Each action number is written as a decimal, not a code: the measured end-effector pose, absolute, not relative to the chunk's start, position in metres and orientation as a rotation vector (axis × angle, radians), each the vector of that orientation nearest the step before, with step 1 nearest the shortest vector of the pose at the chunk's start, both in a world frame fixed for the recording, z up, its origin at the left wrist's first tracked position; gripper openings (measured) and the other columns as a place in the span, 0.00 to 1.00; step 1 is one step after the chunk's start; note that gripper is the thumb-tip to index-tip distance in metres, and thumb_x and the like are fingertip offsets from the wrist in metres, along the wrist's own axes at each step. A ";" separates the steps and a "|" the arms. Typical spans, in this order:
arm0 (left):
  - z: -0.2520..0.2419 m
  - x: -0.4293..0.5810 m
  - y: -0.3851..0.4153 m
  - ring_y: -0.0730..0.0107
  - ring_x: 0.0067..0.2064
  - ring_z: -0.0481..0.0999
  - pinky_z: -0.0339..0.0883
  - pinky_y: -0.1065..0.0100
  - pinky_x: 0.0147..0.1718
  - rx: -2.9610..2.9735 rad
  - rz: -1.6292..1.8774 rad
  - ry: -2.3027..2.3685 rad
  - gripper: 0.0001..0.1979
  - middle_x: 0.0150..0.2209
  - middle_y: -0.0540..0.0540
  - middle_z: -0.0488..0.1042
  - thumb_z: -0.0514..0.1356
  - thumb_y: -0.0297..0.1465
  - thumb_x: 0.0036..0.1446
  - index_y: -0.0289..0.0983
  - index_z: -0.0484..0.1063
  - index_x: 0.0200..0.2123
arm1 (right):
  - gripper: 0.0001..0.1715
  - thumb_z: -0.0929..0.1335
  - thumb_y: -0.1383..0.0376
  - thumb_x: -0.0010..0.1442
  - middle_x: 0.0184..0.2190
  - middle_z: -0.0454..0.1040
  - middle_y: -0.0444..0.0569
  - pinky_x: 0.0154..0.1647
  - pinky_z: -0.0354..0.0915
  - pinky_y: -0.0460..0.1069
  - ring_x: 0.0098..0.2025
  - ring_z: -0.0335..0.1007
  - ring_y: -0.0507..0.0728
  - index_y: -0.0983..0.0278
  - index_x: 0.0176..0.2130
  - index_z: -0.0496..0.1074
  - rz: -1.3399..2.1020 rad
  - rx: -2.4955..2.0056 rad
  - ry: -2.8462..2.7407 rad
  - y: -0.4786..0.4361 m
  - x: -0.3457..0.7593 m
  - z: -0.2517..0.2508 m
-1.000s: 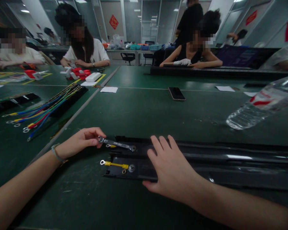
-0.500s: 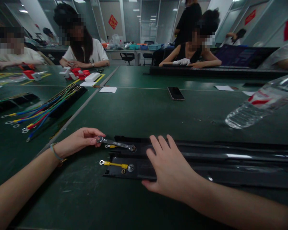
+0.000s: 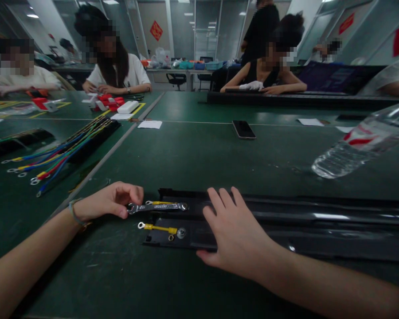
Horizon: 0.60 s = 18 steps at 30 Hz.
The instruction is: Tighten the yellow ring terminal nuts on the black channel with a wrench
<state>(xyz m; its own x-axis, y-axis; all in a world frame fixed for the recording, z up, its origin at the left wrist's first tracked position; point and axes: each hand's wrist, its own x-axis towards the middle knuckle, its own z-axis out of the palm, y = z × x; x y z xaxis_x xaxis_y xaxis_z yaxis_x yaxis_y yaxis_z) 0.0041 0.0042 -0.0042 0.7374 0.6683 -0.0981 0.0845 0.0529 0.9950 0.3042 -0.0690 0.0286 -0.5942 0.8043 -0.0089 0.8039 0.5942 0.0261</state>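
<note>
My left hand (image 3: 118,199) is closed at the open-jaw end of a metal combination wrench (image 3: 158,207), thumb and bent fingers at its tip. The wrench's ring end sits around a fastener on the far black channel-shaped strip (image 3: 196,204). Beneath the wrench runs a short yellow wire with a ring terminal (image 3: 149,203). On the near black strip (image 3: 197,237), a second yellow wire (image 3: 161,228) ends by a round metal fastener (image 3: 181,233), with a brass nut (image 3: 171,238) beside it. My right hand (image 3: 236,235) lies spread across both strips, fingers apart.
A bundle of coloured wires with ring terminals (image 3: 64,155) lies at left. A phone (image 3: 244,130) rests mid-table, and a tilted water bottle (image 3: 359,139) is at right. Across the green table, several people sit, one wearing a white glove (image 3: 252,86).
My left hand has moved slightly down and toward me, swinging the wrench's free end the same way about the fastener. My right hand stays in place.
</note>
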 end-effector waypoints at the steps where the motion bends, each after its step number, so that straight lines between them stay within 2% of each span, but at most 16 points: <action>1: -0.005 0.003 0.004 0.70 0.32 0.65 0.59 0.72 0.30 1.477 0.500 0.658 0.09 0.30 0.50 0.67 0.66 0.31 0.41 0.37 0.73 0.30 | 0.40 0.59 0.42 0.45 0.55 0.55 0.69 0.52 0.42 0.68 0.55 0.49 0.74 0.71 0.44 0.68 0.023 1.404 2.787 -0.069 0.304 0.029; 7: -0.009 -0.002 0.007 0.72 0.30 0.64 0.58 0.73 0.28 1.549 0.566 0.780 0.08 0.28 0.50 0.67 0.62 0.30 0.44 0.36 0.73 0.32 | 0.40 0.59 0.42 0.46 0.55 0.54 0.69 0.52 0.42 0.68 0.55 0.48 0.75 0.70 0.44 0.68 -0.004 1.399 2.783 -0.068 0.304 0.030; 14: -0.009 -0.001 0.009 0.74 0.26 0.64 0.56 0.73 0.26 1.598 0.648 1.129 0.14 0.22 0.51 0.67 0.59 0.30 0.48 0.33 0.71 0.40 | 0.41 0.57 0.42 0.47 0.55 0.55 0.69 0.52 0.42 0.68 0.55 0.48 0.74 0.71 0.44 0.68 0.014 1.394 2.796 -0.069 0.305 0.030; 18: -0.004 0.004 0.007 0.75 0.24 0.63 0.54 0.73 0.23 1.623 0.641 1.197 0.15 0.20 0.52 0.66 0.58 0.30 0.49 0.32 0.71 0.41 | 0.41 0.57 0.41 0.47 0.56 0.54 0.69 0.52 0.41 0.68 0.55 0.48 0.74 0.71 0.44 0.67 0.033 1.396 2.790 -0.069 0.304 0.029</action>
<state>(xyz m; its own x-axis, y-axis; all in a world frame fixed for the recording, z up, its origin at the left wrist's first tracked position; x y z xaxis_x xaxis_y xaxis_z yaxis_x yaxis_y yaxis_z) 0.0044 0.0067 -0.0044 0.3750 0.9178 -0.1308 0.4000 -0.0329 0.9159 0.3043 -0.0688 0.0290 -0.5994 0.8004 -0.0103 0.7999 0.5994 0.0288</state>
